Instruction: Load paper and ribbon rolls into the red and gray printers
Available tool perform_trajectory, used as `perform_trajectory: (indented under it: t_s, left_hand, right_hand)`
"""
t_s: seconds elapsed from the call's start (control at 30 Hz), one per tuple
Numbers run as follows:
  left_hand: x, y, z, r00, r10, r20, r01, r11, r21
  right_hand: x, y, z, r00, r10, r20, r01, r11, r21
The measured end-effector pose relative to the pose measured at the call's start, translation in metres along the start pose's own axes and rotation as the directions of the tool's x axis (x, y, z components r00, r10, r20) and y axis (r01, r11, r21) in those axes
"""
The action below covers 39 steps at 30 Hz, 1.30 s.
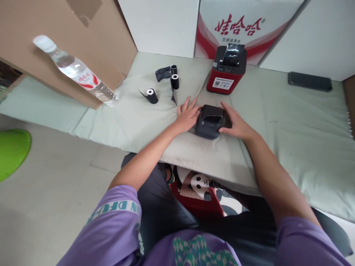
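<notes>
Surface: pale green padded mat (291,122), laid over the floor; the person sits at its near edge. Not a tabletop.
Backdrop: cardboard box (83,40) at far left, red-and-white printed carton (241,26) behind centre.
Bottle: clear water bottle (76,70) leaning against the cardboard box, cap up and left.
Red printer: red label printer (229,70), upright, well beyond the hands, lid dark.
Black printer: small black printer (210,121), flat on the mat at centre, squarely between both hands; long axis roughly left to right, slot side up.
Left hand: left hand (188,115) flat against the unit's left side, fingers (186,104) spread and pointing away from the body; touching, not wrapped round.
Right hand: right hand (235,123) cupped on the right side, thumb on the near edge; loose hold.
Nearer hand: neither; both touch it.
Rolls: three black paper rolls (152,95), left of and beyond the left hand, apart from it.
Phone: dark phone (310,81) far right, well apart.
</notes>
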<state>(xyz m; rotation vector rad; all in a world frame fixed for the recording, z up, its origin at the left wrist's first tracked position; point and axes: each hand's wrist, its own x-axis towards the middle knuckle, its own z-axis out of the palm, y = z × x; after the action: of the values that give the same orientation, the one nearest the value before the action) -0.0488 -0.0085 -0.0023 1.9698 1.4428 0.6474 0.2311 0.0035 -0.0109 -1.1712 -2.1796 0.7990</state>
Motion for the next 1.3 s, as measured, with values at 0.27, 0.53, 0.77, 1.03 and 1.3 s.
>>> perform_trajectory:
  t_s: [0.27,0.53,0.77,1.03,1.3]
  left_hand:
    - [0.002,-0.009,0.004,1.0,0.029,0.007,-0.028,0.997,-0.071]
    - [-0.005,0.023,-0.013,0.973,-0.134,0.188,0.093,0.973,0.212]
    - [-0.004,0.033,-0.013,0.97,-0.168,0.177,0.11,0.948,0.297]
    - [-0.005,0.031,-0.012,0.973,-0.15,0.173,0.091,0.946,0.311]
    - [-0.008,0.027,-0.007,0.986,-0.13,0.104,0.097,0.955,0.281]
  right_hand:
    - [-0.001,-0.014,0.011,0.998,-0.025,0.062,0.019,0.995,0.095]
    - [-0.004,0.009,0.016,0.981,-0.153,0.123,0.129,0.975,0.178]
    - [-0.003,0.015,0.013,0.987,-0.128,0.1,0.111,0.981,0.161]
    - [-0.001,0.024,0.015,0.985,-0.153,0.074,0.139,0.975,0.172]
    - [-0.006,0.015,0.003,0.996,-0.074,0.041,0.057,0.944,0.324]
